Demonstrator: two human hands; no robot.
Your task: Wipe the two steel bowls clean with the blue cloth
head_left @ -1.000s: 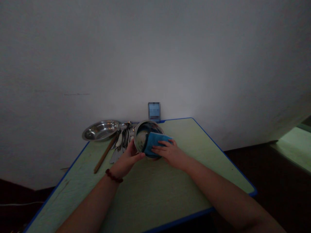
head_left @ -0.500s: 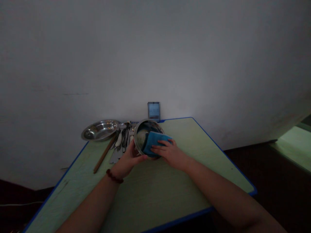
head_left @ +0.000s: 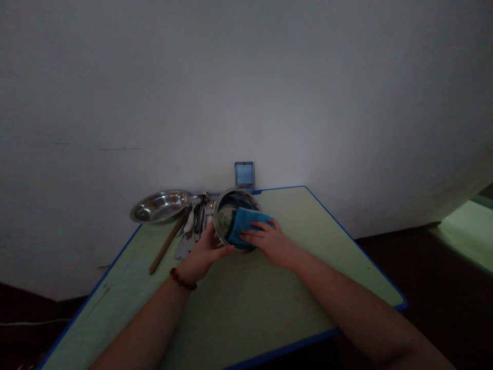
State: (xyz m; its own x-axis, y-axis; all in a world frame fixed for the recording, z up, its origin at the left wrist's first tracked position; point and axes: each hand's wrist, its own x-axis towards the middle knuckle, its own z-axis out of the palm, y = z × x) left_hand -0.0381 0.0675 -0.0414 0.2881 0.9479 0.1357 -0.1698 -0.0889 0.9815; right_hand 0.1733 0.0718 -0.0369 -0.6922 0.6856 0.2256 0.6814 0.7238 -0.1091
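Observation:
A steel bowl (head_left: 225, 209) is tilted toward me above the far half of the pale green table (head_left: 246, 298). My left hand (head_left: 202, 255) grips its near left rim, with a bead bracelet on that wrist. My right hand (head_left: 269, 241) presses a folded blue cloth (head_left: 243, 224) into the bowl's inside, fingers closed over the cloth's near edge.
A shallow steel plate (head_left: 159, 205) sits at the table's far left corner. Beside it lie several spoons (head_left: 194, 221) and a wooden stick (head_left: 166, 245). A small blurred screen (head_left: 244, 176) leans on the grey wall. The blue-trimmed table edge runs close on the right.
The blue cloth has shifted slightly within the bowl under my right hand. My left hand has kept its grip on the rim.

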